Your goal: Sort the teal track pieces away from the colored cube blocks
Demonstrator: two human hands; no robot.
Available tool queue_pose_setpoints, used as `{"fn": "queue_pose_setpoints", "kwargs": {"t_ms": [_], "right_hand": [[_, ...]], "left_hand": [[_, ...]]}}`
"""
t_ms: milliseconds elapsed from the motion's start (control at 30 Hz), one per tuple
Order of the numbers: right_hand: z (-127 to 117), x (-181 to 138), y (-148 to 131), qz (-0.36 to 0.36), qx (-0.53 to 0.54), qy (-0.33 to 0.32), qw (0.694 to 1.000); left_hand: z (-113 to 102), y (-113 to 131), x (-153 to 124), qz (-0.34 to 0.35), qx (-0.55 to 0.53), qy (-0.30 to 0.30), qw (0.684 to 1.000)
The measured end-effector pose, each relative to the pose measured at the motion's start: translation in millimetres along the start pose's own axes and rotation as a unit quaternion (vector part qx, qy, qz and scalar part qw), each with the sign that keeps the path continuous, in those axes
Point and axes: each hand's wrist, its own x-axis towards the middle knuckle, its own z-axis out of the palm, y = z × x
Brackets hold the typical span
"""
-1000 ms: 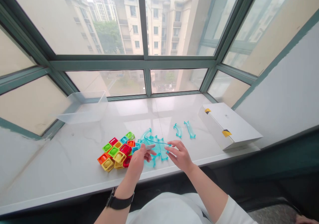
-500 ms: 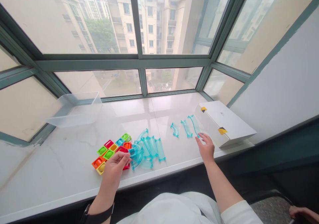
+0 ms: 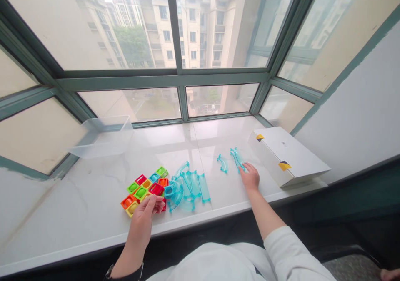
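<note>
Blocks (image 3: 142,192) (partly) behind left hand (image 3: 146,210)

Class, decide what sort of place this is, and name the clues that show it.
Probably a bay-window ledge in an upstairs home: a green window frame wraps around a white marbled sill, with an apartment block outside.

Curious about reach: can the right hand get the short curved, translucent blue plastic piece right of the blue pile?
Probably yes: the right hand is nearby, at the longer translucent blue pieces, and nothing covers the curved piece.
</note>
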Motion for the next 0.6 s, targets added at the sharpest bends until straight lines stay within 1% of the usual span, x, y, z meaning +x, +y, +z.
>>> {"fn": "queue_pose_setpoints", "kwargs": {"t_ms": [100,233,600], "right_hand": [[9.3,1.5,2.0,0.002,-0.012,-0.006,1.000],[15.1,1.7,4.9,0.010,-0.021,-0.014,1.000],[17.5,-6.5,9.5,-0.004,-0.007,-0.015,1.000]], "left_hand": [[-1.5,0.0,-2.0,0.005,-0.007,0.003,1.000],[-0.2,2.2,-5.2,0.004,-0.011,-0.005,1.000],[4.0,0.9,-6.7,-0.006,-0.010,-0.009,1.000]]}}
